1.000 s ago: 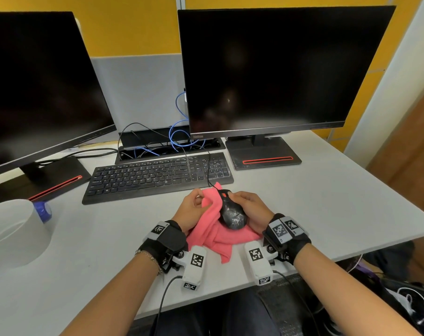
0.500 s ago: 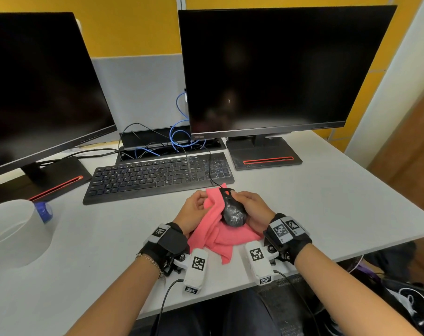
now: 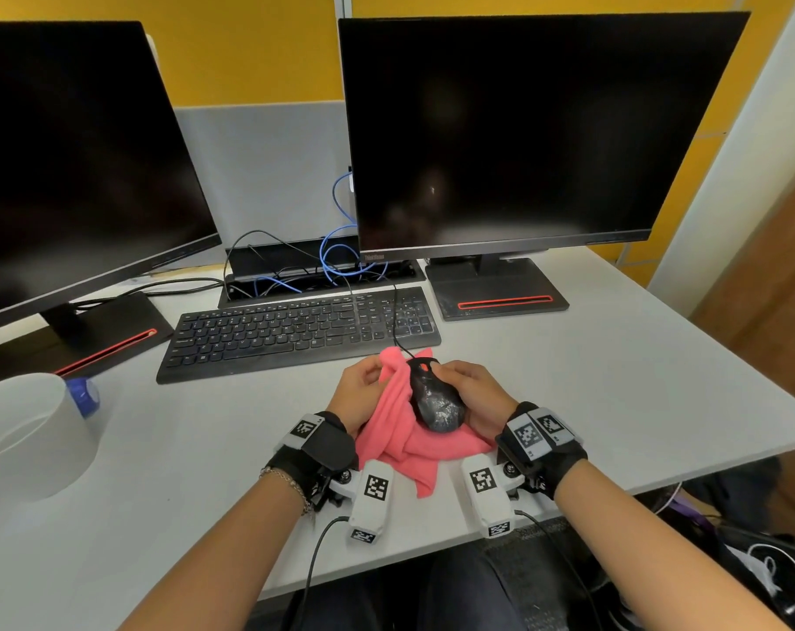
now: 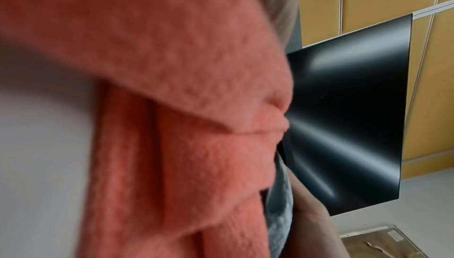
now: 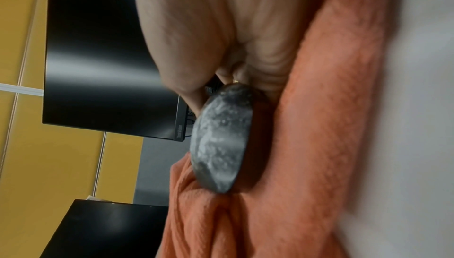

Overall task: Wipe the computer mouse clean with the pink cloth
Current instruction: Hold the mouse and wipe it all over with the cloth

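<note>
A black wired mouse (image 3: pixel 434 400), smeared with whitish dust, lies on a crumpled pink cloth (image 3: pixel 397 441) near the desk's front edge. My right hand (image 3: pixel 470 393) grips the mouse from its right side, fingers curled over the front. My left hand (image 3: pixel 363 389) pinches a raised fold of the cloth against the mouse's left side. In the right wrist view the dusty mouse (image 5: pixel 221 140) sits between palm and cloth (image 5: pixel 319 145). The left wrist view is mostly filled by blurred cloth (image 4: pixel 184 107); a strip of the mouse (image 4: pixel 280 213) shows beside it.
A black keyboard (image 3: pixel 295 332) lies just behind the hands, with the mouse cable running over it. Two dark monitors (image 3: pixel 523 129) stand behind on red-striped bases. A white cup (image 3: pixel 27 439) and a blue cap (image 3: pixel 83 393) sit at the left. The desk edge (image 3: pixel 659 480) is close on the right.
Both hands, the mouse and the cloth have shifted slightly away from me toward the keyboard. My left hand has drawn the cloth fold higher along the mouse's side.
</note>
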Demonstrator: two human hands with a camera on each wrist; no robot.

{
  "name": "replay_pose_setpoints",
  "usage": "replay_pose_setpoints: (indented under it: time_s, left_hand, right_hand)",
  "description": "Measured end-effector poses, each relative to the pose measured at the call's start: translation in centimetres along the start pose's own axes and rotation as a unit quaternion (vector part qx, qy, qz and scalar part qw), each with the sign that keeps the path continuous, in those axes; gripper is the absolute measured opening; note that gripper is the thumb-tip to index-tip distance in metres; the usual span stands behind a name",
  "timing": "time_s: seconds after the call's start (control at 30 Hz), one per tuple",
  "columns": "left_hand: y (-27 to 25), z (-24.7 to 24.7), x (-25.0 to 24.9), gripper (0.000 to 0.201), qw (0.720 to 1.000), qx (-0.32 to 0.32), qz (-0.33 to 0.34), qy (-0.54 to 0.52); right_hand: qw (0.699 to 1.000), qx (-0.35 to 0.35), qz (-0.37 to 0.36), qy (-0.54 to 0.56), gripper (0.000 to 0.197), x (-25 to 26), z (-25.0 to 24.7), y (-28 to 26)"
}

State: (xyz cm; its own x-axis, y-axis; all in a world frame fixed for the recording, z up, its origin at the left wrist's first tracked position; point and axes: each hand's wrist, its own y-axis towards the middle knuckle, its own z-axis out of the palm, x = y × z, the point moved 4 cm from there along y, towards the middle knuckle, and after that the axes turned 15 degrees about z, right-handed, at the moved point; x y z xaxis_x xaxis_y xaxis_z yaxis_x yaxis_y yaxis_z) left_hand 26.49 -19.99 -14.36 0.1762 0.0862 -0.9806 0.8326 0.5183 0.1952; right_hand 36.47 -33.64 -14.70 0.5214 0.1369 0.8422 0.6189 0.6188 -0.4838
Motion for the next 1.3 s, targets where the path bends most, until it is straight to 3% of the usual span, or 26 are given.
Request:
replay_pose_setpoints:
  time_s: [0.27,0.77,0.87,1.1,1.3]
  left_hand:
    - [0.0,0.2,0.1,0.021,0.999,-0.036,-0.018,-0.026]
    - [-0.6,0.2,0.1,0.022,0.996,-0.043,-0.037,-0.067]
    - [-1.0,0.5,-0.3,0.022,0.997,-0.019,-0.024,-0.073]
    - [-1.0,0.4,-0.6,0.046,0.997,0.049,-0.032,-0.049]
    - [-0.7,0.2,-0.8,0.022,0.999,0.000,-0.025,-0.037]
  right_hand:
    - [1.000,0.019,0.007,0.004,0.021,0.1,-0.1,-0.4]
    - [0.999,0.033,-0.003,0.040,0.015,0.0,-0.2,-0.2]
    - [0.999,0.016,-0.015,0.044,0.013,0.0,-0.1,-0.2]
    - [0.999,0.018,-0.024,0.036,0.012,0.1,0.1,-0.2]
    - [0.999,0.014,-0.029,0.015,0.011,0.2,0.3,-0.4]
